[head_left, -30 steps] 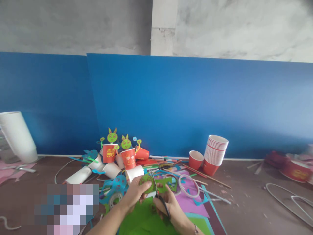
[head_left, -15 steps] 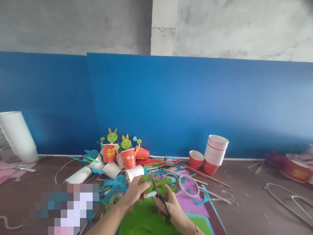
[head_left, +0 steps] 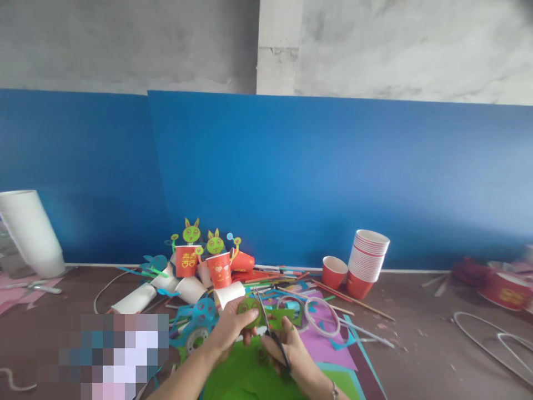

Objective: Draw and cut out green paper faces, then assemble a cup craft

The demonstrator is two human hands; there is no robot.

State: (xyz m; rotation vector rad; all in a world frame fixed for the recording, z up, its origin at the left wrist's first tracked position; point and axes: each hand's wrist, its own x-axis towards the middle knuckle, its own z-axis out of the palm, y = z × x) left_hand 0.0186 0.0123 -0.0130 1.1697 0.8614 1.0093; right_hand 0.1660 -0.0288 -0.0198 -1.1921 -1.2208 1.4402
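Observation:
My left hand pinches a piece of green paper with a face drawn on it, thumb on top. In my right hand is a pair of scissors with black handles, its blades pointing up and away beside the drawn face. A strip of the green paper sticks out to the right of the blades, by my right fingers. Below both hands lies a larger green sheet. Just beyond stand two red paper cups with green rabbit-like paper heads on top.
White cups lie on their sides at left, among blue paper cut-outs. Rolls of tape rest on purple paper. A stack of cups stands at back right, before the blue panel. Thin sticks lie near it.
Both hands stay in nearly the same place. The green strip right of the scissors has shifted slightly, and bits of blue now show behind it.

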